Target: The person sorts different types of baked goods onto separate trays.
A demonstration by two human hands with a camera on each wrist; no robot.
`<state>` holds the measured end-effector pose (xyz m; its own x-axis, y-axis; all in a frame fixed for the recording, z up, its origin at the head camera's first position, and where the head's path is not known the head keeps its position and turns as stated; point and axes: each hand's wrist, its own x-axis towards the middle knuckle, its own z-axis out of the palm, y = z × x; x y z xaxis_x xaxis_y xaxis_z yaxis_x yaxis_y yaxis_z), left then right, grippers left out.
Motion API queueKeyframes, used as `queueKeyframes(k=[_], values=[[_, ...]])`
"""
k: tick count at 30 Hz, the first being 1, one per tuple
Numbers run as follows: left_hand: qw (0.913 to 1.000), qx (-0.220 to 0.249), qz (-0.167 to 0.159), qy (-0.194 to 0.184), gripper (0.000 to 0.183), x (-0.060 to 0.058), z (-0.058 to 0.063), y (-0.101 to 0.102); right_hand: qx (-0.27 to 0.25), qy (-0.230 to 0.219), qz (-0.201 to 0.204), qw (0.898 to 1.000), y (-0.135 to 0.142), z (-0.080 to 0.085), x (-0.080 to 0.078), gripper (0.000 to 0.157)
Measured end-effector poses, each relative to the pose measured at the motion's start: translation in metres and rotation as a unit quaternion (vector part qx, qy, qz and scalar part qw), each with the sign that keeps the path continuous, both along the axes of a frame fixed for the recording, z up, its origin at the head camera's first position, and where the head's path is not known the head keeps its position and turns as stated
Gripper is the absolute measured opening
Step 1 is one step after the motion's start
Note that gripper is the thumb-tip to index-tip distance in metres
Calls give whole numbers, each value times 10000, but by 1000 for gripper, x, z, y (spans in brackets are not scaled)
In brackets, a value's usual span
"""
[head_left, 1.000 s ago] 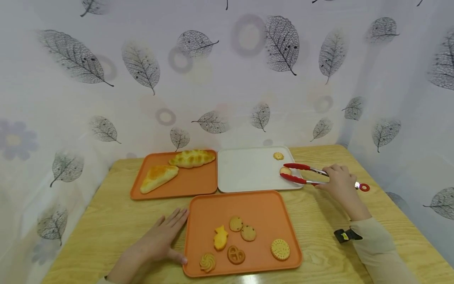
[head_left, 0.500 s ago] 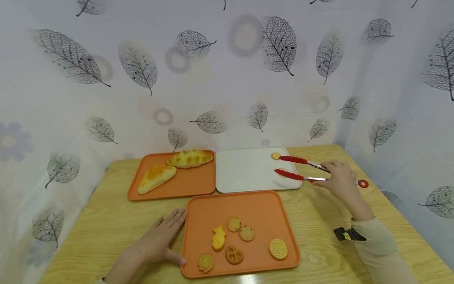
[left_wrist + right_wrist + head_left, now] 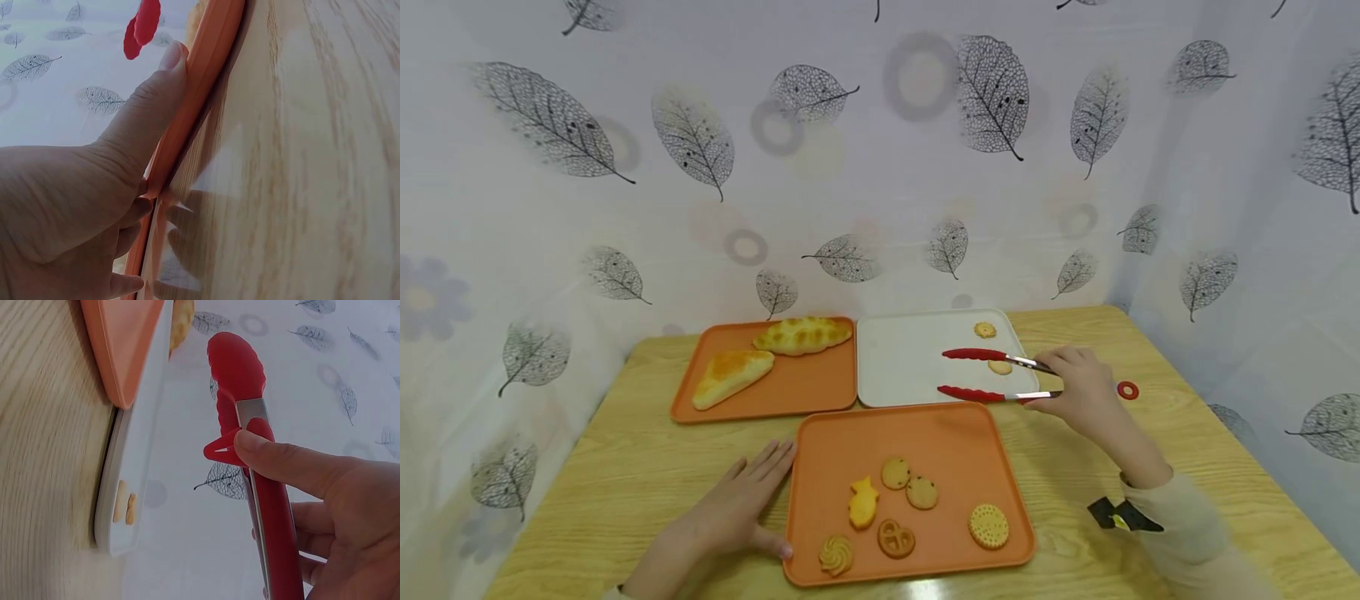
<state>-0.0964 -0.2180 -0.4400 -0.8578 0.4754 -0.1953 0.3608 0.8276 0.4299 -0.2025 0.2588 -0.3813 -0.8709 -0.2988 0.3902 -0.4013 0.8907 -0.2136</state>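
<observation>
Gripped in right hand [image 3: 1075, 392]: red-tipped tongs [image 3: 976, 355], arms spread, pointing to 9 o'clock over white tray [image 3: 895, 358]; contact with its surface hard to judge. Within white tray: scalloped biscuit [image 3: 985, 330] at 2 o'clock, round biscuit [image 3: 1001, 367] at 3, partly hidden by tongs. Resting at 9 o'clock against orange biscuit tray [image 3: 955, 450]: left hand [image 3: 730, 504], fingers extended. At 10 o'clock: bread tray [image 3: 808, 383].
</observation>
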Motion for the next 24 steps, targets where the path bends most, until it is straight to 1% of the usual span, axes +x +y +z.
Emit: queueKeyframes(k=[6,12,15,24], values=[[10000,8,29,-28,129,-1,2,1,115,38,379,9992,-18,-8,6,64],[10000,-14,32,-46,130,-1,4,2,69,-224,720,9971,-37,-10,17,64],[10000,-7,55,-60,130,-1,4,2,50,-280,860,9959,-45,-11,23,63],[10000,-11,34,-64,129,-1,3,2,240,-467,1209,9913,-61,-18,36,63]])
